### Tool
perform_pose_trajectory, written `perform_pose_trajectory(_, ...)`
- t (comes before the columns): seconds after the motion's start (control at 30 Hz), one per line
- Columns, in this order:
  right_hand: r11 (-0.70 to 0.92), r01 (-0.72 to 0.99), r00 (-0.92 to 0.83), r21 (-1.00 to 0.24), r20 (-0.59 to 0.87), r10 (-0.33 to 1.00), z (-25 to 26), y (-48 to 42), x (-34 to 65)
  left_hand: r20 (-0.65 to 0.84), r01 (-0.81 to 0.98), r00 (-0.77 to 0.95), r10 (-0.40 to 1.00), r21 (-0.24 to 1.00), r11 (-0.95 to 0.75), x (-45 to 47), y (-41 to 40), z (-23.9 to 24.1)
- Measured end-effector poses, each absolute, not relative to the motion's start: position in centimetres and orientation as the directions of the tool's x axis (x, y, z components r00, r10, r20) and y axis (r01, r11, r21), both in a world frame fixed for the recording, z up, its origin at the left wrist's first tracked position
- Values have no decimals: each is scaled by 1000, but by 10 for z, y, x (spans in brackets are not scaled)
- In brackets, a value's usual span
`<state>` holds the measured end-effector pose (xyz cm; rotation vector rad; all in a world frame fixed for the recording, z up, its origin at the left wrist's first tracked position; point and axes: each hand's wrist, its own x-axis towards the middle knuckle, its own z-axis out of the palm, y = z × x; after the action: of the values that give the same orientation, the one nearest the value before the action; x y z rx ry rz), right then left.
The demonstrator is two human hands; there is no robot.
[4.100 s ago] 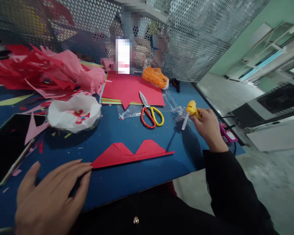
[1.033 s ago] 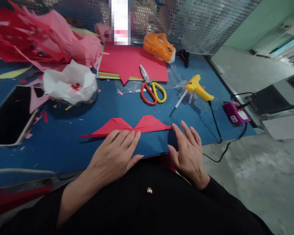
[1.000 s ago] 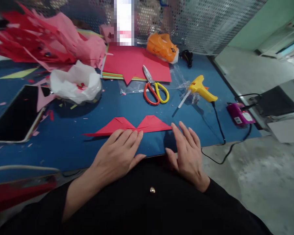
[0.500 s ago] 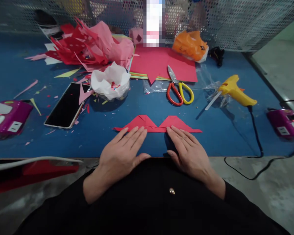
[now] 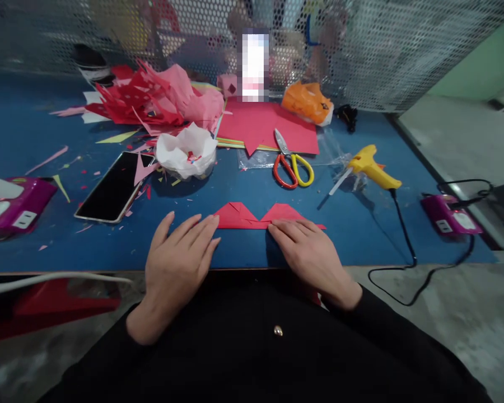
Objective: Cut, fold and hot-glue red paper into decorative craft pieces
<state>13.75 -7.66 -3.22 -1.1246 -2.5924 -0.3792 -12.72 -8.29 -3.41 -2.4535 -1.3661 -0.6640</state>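
Note:
A folded red paper (image 5: 242, 217) with two raised humps and a notch between them lies flat near the table's front edge. My left hand (image 5: 180, 252) is over its left end, palm down with fingers outstretched, hiding that tip. On the right half rests my right hand (image 5: 306, 249), laid flat with its fingers along the lower strip and its thumb hidden. Neither hand grasps anything. Beyond the paper are scissors (image 5: 286, 163) with one red and one yellow handle, their blades over a stack of coloured paper (image 5: 283, 126).
To the left lie a phone (image 5: 111, 187), a white paper-lined bowl (image 5: 187, 148) of scraps and a red and pink paper heap (image 5: 151, 98). A yellow glue gun (image 5: 373, 167), purple power sockets (image 5: 451, 215) and an orange package (image 5: 307, 103) are on the right. Perforated metal (image 5: 361, 50) backs the table.
My left hand has slid left along the folded paper to its end, its fingers spreading. My right hand stays on the right half, fingers slightly more bent. The view has shifted a little.

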Motion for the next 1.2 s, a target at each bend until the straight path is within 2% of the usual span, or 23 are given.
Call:
perform_pose_trajectory(0.17,683,663,-748,307,309,587,-23,-60,127,535,753,520,666,81,-653,-95,-62,-31)
perform_pose_trajectory(0.27,677,660,-750,327,345,564,-27,-58,123,528,716,558,641,84,-693,-81,-53,-31)
perform_pose_trajectory(0.37,654,730,-667,199,416,618,-25,-52,122,528,717,547,650,105,-689,-73,-43,-26)
perform_pose_trajectory(0.47,626,778,-548,-52,429,718,-11,-34,122,528,756,486,696,146,-638,-72,-28,-9)
perform_pose_trajectory(0.53,588,747,-480,-311,361,800,2,-15,123,484,771,479,732,166,-615,-74,-14,5)
perform_pose_trajectory(0.6,494,670,-447,-554,230,864,13,5,124,396,763,485,780,244,-599,-77,2,19)
perform_pose_trajectory(0.67,430,625,-459,-651,140,878,20,22,126,286,732,505,814,358,-580,-82,18,29)
perform_pose_trajectory(0.73,412,610,-480,-677,99,872,22,34,128,165,696,503,848,504,-511,-87,31,35)
perform_pose_trajectory(0.8,394,595,-492,-701,70,868,20,41,132,113,690,491,864,555,-464,-92,41,36)
perform_pose_trajectory(1.03,306,637,-392,-707,45,919,7,49,167,108,723,424,899,557,-408,-109,51,27)
perform_pose_trajectory(1.2,242,724,-131,-646,216,968,11,53,191,218,748,368,904,507,-428,-116,49,26)
